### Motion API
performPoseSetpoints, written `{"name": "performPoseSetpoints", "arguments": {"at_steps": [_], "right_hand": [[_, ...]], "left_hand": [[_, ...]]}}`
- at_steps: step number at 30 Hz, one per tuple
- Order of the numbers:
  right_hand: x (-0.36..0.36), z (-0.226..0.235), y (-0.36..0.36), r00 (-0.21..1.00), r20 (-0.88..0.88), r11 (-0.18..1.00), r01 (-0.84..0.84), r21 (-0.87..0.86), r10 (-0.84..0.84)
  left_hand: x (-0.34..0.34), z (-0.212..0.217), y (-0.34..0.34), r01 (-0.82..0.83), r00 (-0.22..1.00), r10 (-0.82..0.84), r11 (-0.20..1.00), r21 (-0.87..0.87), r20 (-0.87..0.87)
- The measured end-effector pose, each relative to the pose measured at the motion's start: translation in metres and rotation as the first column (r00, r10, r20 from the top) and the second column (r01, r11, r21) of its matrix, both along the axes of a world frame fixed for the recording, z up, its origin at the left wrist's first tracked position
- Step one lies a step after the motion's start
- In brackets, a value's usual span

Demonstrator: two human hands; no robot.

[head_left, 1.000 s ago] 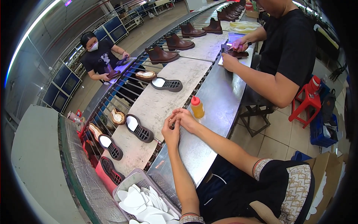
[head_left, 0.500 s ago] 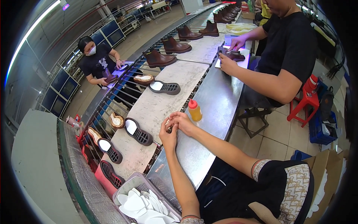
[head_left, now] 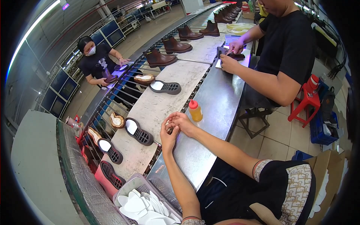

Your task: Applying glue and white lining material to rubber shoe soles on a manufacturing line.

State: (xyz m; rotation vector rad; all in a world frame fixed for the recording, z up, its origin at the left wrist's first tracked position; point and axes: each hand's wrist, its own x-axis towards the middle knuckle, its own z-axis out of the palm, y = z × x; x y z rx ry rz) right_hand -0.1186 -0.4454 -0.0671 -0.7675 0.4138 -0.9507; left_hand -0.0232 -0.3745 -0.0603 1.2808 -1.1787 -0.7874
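My left hand (head_left: 168, 138) and my right hand (head_left: 183, 122) meet over the inner edge of the metal bench (head_left: 187, 159). The fingers of both are curled and touch each other, and I see no object between them. Just beyond my right hand stands a squeeze bottle (head_left: 195, 111) with a red cap and yellow liquid. Left of my hands, on the pale conveyor board, lies a dark shoe sole (head_left: 138, 132) with a white pad in its heel. Another such sole (head_left: 165, 87) lies farther up the line.
A basket (head_left: 129, 183) of white pads (head_left: 144, 206) sits at the lower left. Brown ankle boots (head_left: 161, 59) line the conveyor. A co-worker at the right handles a dark shoe (head_left: 234, 56); another in a mask works across the line. A red stool (head_left: 305, 101) stands at right.
My hands stay together in nearly the same place. The co-worker at the right has shifted a hand over the shoe. The co-worker across the line has moved a hand slightly.
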Motion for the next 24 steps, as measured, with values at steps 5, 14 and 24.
{"name": "performPoseSetpoints", "arguments": {"at_steps": [5, 14, 24], "right_hand": [[-0.004, 0.008, 0.005, 0.999, 0.013, 0.998, -0.051, -0.02, 0.052], [0.004, -0.009, -0.003, 0.998, 0.021, 0.997, -0.064, -0.041, 0.065], [0.0, 0.008, 0.009, 0.999, -0.048, 0.999, -0.027, -0.045, 0.025]], "left_hand": [[0.006, -0.002, 0.001, 0.127, 0.973, -0.123, 0.992, 0.012, -0.196], [0.006, -0.002, 0.001, 0.112, 0.975, -0.107, 0.994, 0.015, -0.195], [0.009, 0.0, 0.006, 0.135, 0.969, -0.124, 0.99, 0.033, -0.214]]}}
